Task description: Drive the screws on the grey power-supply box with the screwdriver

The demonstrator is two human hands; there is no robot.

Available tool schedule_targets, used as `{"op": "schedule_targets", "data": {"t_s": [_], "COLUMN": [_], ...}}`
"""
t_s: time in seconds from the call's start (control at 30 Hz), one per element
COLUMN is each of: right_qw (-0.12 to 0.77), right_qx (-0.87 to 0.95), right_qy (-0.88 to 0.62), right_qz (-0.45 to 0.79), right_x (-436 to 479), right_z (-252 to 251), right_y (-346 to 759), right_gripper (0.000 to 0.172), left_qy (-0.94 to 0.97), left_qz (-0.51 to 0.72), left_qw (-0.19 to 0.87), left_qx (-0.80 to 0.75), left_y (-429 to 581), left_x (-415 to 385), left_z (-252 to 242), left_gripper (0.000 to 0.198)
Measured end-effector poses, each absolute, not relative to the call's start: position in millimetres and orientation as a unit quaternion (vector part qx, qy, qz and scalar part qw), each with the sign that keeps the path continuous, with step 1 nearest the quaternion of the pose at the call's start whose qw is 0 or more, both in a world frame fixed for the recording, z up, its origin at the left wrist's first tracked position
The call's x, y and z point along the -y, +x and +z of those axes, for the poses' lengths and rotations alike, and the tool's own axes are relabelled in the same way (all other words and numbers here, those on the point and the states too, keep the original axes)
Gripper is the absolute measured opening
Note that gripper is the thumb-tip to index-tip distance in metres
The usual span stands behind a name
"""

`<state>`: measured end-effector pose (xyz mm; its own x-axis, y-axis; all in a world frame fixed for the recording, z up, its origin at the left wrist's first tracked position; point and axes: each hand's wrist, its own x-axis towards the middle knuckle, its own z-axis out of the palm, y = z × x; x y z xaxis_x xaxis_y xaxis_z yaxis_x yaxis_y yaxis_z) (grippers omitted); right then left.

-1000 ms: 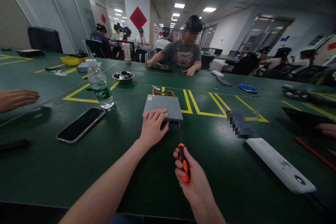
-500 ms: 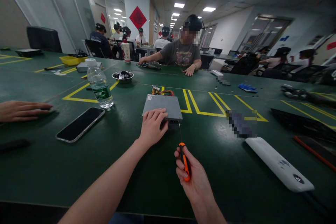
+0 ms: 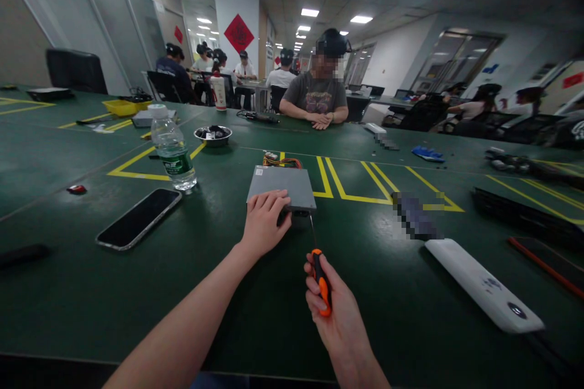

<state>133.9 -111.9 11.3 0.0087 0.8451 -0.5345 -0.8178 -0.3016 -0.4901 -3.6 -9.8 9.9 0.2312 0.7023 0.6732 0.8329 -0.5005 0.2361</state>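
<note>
A grey metal computer power supply [image 3: 292, 181] lies flat on the green table, its bundle of coloured cables [image 3: 283, 161] at the far side. My left hand [image 3: 265, 219] grips its near left corner, fingers across the top and thumb down at the front face. In my right hand [image 3: 333, 295] is a screwdriver [image 3: 323, 282] with an orange and black handle, the fingers wrapped round it. Its thin shaft points away from me and reaches the near right corner of the power supply. What the tip touches is too small to make out.
Left of my hands are a phone [image 3: 139, 219], a water bottle [image 3: 173, 149] and a metal bowl [image 3: 213, 135] with dark bits. To the right lies a long white device [image 3: 483, 285]. A person [image 3: 314, 94] sits across the table, hands together. A small red object [image 3: 76, 189] lies far left.
Another person's hand at the left has gone out of view, and a red object shows there. The person opposite has drawn one arm back, joining both hands. My hands stay nearly still.
</note>
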Motion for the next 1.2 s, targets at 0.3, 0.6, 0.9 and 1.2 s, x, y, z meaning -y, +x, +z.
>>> {"op": "schedule_targets", "data": {"t_s": [0.3, 0.6, 0.9, 1.2], "right_qw": [0.578, 0.596, 0.579, 0.55], "right_qx": [0.008, 0.01, 0.004, 0.065], "right_qy": [-0.408, -0.405, -0.343, -0.382], "right_qz": [0.707, 0.693, 0.74, 0.74], "right_x": [112, 110, 108, 116], "right_z": [12, 9, 14, 7], "right_y": [131, 130, 137, 120], "right_gripper": [0.021, 0.008, 0.029, 0.025], "left_qy": [-0.78, -0.779, -0.778, -0.78], "left_qz": [-0.382, -0.38, -0.379, -0.377], "left_qw": [0.079, 0.078, 0.082, 0.081], "left_qx": [0.49, 0.493, 0.494, 0.493], "left_y": [-4, -4, -3, -4], "left_x": [10, 11, 11, 10], "left_z": [10, 11, 11, 10], "left_gripper": [0.021, 0.022, 0.021, 0.023]}}
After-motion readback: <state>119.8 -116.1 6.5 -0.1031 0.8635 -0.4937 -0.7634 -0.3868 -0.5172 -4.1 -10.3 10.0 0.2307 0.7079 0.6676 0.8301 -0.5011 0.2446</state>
